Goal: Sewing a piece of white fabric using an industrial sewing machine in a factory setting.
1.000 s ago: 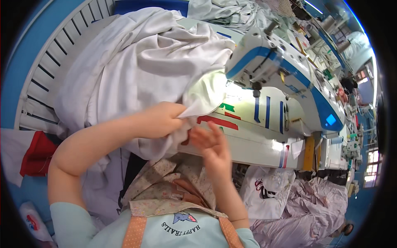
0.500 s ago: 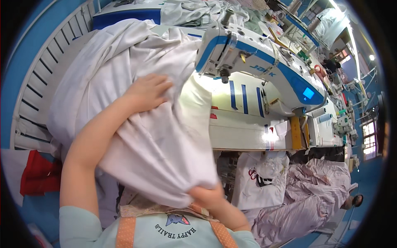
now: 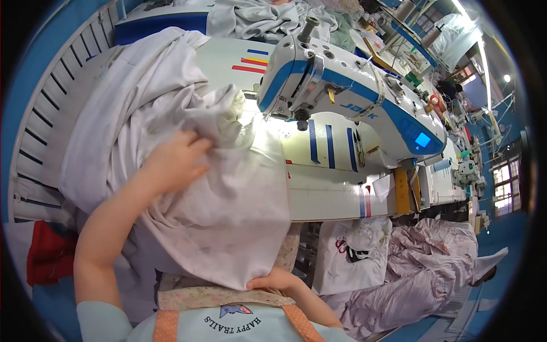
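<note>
A large piece of white fabric (image 3: 245, 194) drapes over the sewing table and down to my lap, bunched at the far left. My left hand (image 3: 178, 161) lies on its folds with the fingers spread, slightly blurred. At the near edge, by my waist, my right hand (image 3: 277, 280) pinches the fabric's corner, the thumb on top and the other fingers partly hidden. Right of the cloth stands a white and blue sewing machine (image 3: 342, 91). Its needle area is lit, and part of the fabric lies beside it, with the contact there hard to make out.
Coloured tape strips (image 3: 330, 147) mark the white tabletop (image 3: 325, 196). Below its front edge hang a white bag (image 3: 353, 256) and crumpled pinkish fabric (image 3: 421, 273). A slatted white rail (image 3: 43, 122) borders the left, with red cloth (image 3: 50, 253) beneath. More grey-white cloth (image 3: 262, 20) lies behind.
My left hand has slid toward me and left, and the fabric has come away from the machine's far side, baring tabletop strips. My right hand, still gripping the edge, has moved slightly nearer my body.
</note>
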`<state>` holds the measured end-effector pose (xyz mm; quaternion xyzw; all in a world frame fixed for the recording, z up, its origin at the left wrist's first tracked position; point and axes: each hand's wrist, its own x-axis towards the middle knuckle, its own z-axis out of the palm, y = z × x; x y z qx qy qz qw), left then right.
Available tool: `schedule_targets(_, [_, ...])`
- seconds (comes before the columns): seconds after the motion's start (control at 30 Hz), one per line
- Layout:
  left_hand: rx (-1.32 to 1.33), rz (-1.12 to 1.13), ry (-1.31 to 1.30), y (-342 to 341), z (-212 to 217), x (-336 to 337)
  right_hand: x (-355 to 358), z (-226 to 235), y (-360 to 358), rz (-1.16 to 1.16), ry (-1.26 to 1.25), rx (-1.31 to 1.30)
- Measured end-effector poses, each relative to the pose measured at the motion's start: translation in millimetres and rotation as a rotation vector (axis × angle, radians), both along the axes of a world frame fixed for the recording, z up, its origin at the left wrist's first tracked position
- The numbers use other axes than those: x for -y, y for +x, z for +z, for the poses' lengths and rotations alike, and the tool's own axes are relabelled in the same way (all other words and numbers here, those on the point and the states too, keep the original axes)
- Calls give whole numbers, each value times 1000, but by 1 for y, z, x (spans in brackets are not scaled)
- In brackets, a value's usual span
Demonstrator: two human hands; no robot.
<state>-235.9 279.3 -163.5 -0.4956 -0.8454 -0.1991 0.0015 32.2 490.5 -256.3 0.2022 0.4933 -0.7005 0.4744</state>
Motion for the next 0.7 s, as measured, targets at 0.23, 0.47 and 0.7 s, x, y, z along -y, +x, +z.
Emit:
schedule_targets(0.23, [-89,597,-475,-15,-4,55,17,-5,-24,189,234,-256])
schedule_targets(0.47, [17,175,-88,8,18,-6,34,-44,-40,6,-8,-67])
schedule_targets(0.7, [-106,117,-119,-51,-42,-54,35,-18,-49,103,51,-53])
